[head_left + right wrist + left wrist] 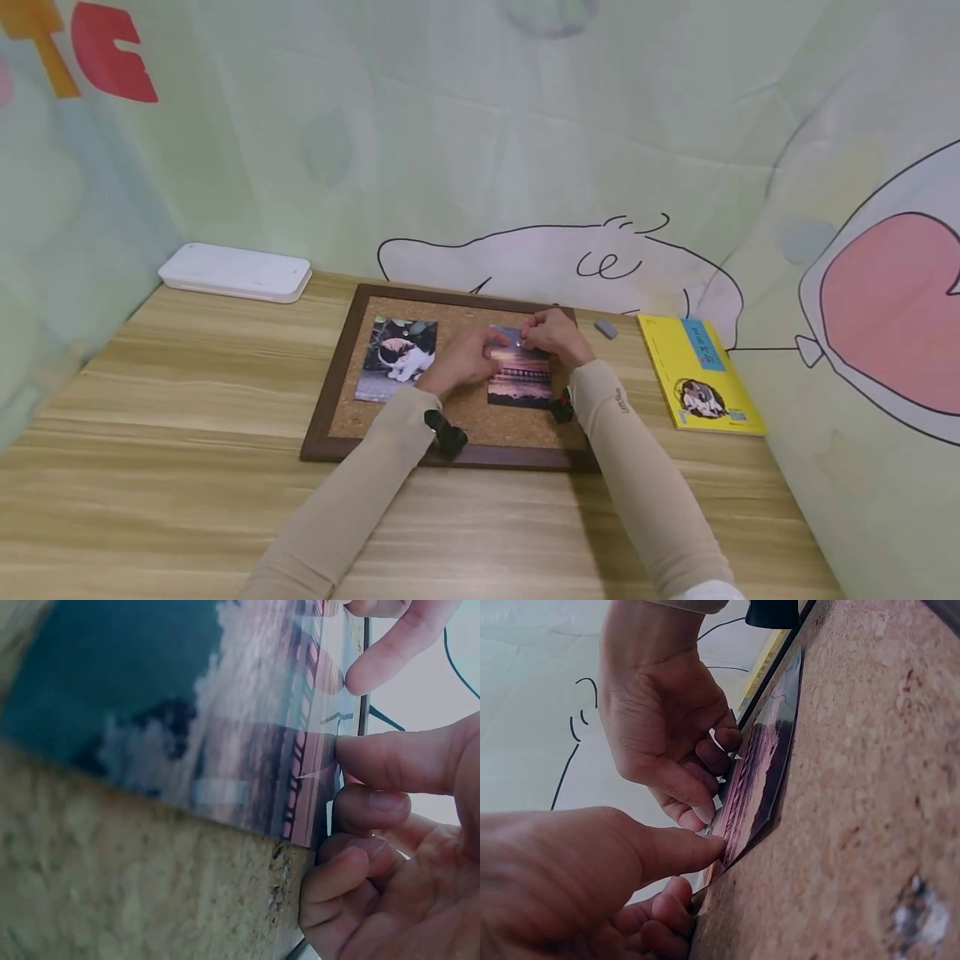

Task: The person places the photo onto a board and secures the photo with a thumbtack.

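Note:
A sunset photo [519,377] lies on the right part of a brown-framed corkboard [459,421], one edge raised slightly off the cork. My left hand [463,360] rests at its left side, thumb and a finger pressing the print apart from each other. At the photo's upper part, my right hand [557,337] pinches a small clear push pin [518,342] between thumb and forefinger; its point is hidden. Its other fingers curl in beside the print in the right wrist view. Left of my hands, a cat photo [397,367] bears a similar clear pin [406,333] near its top.
A white case [236,272] stands at the table's back left. Right of the board are a small grey block [606,329] and a yellow book [699,375]. A printed cloth backdrop [480,142] rises behind the wooden table [187,433].

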`<state>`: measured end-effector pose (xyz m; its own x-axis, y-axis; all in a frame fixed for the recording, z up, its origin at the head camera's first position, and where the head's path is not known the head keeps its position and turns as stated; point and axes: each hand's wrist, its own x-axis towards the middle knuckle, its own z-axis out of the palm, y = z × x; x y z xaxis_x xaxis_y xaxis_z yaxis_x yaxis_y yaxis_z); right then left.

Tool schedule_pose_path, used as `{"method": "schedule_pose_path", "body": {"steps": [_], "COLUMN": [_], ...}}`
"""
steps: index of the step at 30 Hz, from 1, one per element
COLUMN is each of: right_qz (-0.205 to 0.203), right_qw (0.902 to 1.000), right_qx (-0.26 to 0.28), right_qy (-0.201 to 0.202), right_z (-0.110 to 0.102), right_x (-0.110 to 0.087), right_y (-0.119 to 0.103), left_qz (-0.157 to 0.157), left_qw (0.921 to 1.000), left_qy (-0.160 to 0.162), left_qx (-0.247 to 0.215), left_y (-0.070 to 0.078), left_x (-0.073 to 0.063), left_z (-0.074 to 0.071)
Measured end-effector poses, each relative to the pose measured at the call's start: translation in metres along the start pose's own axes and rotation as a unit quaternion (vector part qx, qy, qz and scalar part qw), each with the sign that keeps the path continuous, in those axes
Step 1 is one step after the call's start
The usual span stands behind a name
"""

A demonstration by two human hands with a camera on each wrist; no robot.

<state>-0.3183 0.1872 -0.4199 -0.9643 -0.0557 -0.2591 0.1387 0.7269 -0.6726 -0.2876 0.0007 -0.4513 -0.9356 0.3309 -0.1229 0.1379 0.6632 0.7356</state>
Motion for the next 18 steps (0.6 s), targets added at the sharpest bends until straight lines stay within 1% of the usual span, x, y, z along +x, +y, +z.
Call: {"method": "schedule_pose_path", "body": {"steps": [3,5,6,8,10,12,14,16,18], "right_qz": [0.007,0.008,0.006,-0.001,-0.010,-0.014,-0.010,-0.010,-0.020], "right_qw": [0.9999,0.9999,0.9998,0.9997,0.9996,0.9997,0.9998,0.9999,0.9995], "right_qx": [0.011,0.015,0.016,0.022,0.027,0.021,0.014,-0.005,-0.018], "right_qy": [-0.001,0.000,0.003,0.003,0.000,-0.002,-0.007,-0.008,-0.016], "right_z": [-0.001,-0.003,-0.003,-0.004,-0.006,-0.009,-0.013,-0.018,-0.024], "right_x": [0.000,0.000,-0.001,-0.002,-0.004,-0.007,-0.011,-0.017,-0.024], "right_y": [0.001,0.002,0.003,0.004,0.005,0.006,0.007,0.009,0.011], "left_qz": [0.000,0.005,0.005,0.022,0.040,0.053,0.056,0.061,0.066], "left_qw": [1.0000,1.0000,1.0000,0.9997,0.9991,0.9983,0.9982,0.9979,0.9974], "left_qy": [-0.002,-0.001,-0.004,-0.003,-0.010,-0.019,-0.022,-0.015,-0.005], "left_qx": [-0.002,0.000,-0.004,-0.004,-0.010,-0.011,-0.005,0.014,0.031], "left_y": [0.005,0.006,0.008,0.006,0.006,0.003,-0.001,-0.006,-0.011], "left_x": [-0.004,-0.004,-0.006,-0.005,-0.008,-0.011,-0.015,-0.019,-0.023], "left_z": [-0.003,-0.004,-0.006,-0.009,-0.014,-0.021,-0.030,-0.041,-0.052]}}
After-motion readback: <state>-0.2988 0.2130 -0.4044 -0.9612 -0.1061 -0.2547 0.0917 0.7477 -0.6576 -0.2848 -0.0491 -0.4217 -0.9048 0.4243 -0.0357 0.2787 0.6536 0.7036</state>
